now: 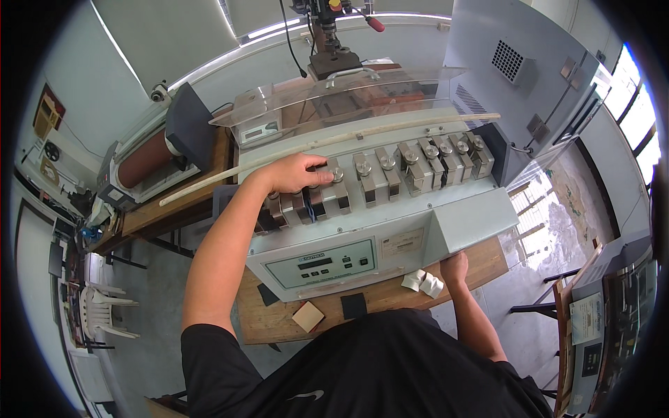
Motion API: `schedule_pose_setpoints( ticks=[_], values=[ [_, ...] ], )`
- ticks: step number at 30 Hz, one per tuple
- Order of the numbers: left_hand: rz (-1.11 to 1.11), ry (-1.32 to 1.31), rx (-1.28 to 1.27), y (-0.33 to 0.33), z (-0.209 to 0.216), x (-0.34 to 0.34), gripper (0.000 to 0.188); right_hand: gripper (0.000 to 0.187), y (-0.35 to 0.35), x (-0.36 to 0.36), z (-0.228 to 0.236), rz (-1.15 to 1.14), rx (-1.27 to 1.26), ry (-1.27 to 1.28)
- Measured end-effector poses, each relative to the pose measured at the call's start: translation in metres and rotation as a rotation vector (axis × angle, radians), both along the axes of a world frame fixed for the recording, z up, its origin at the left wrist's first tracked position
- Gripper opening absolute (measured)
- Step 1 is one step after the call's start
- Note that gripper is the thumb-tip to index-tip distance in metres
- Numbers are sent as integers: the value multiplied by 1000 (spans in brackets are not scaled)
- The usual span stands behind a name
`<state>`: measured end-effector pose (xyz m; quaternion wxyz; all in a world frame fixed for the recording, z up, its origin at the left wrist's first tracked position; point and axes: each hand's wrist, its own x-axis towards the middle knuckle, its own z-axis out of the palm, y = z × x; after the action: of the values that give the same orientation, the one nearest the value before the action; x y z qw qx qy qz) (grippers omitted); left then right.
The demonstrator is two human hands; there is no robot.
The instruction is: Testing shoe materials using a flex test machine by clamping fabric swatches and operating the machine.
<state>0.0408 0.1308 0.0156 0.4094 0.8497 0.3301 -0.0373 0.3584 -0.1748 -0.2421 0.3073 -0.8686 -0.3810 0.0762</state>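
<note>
A grey bench-top testing machine (327, 226) with a row of metal clamps (411, 171) along its top stands before me. My left hand (300, 174) reaches over the clamps at the left end. Its thumb and fingers close around the top of one metal clamp (338, 191), beside a round knob. Dark strips show between the clamps just below this hand. At the machine's lower right corner is my right hand (454, 268), curled close against the housing's underside; its fingertips are hidden. Off-white folded pieces (423, 283) lie on the wooden table just left of it.
A long pale rod (279, 160) lies across the machine behind the clamps, under a raised clear cover (334, 90). A tan square block (308, 317) and dark square pieces (353, 306) rest along the table's front edge. A roller device (146, 157) stands left.
</note>
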Motion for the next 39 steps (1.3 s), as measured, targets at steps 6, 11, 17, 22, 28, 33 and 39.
schedule_pose_setpoints(
  ticks=[6, 11, 17, 22, 28, 33, 39],
  values=[
    [5, -7, 2, 1, -4, -2, 75, 20, -1, 22, 6, 137, 142, 772],
    [24, -27, 53, -4, -4, -1, 44, 20, 9, 9, 32, -156, 308, 1271],
    [0, -18, 13, -8, 6, 3, 44, 19, 7, 19, 18, -30, 271, 1298],
    [11, -8, 12, -13, 12, 3, 44, 20, 10, 11, 10, -49, 273, 1042],
    [27, -30, 38, -13, 9, 1, 43, 14, 12, 6, 12, -45, 243, 830],
    [6, -13, 2, -15, 15, 6, 42, 18, 7, 18, -9, 71, 236, 505],
    [3, -5, 50, -17, 17, 6, 45, 31, 5, 12, 0, 81, 177, 406]
  ],
)
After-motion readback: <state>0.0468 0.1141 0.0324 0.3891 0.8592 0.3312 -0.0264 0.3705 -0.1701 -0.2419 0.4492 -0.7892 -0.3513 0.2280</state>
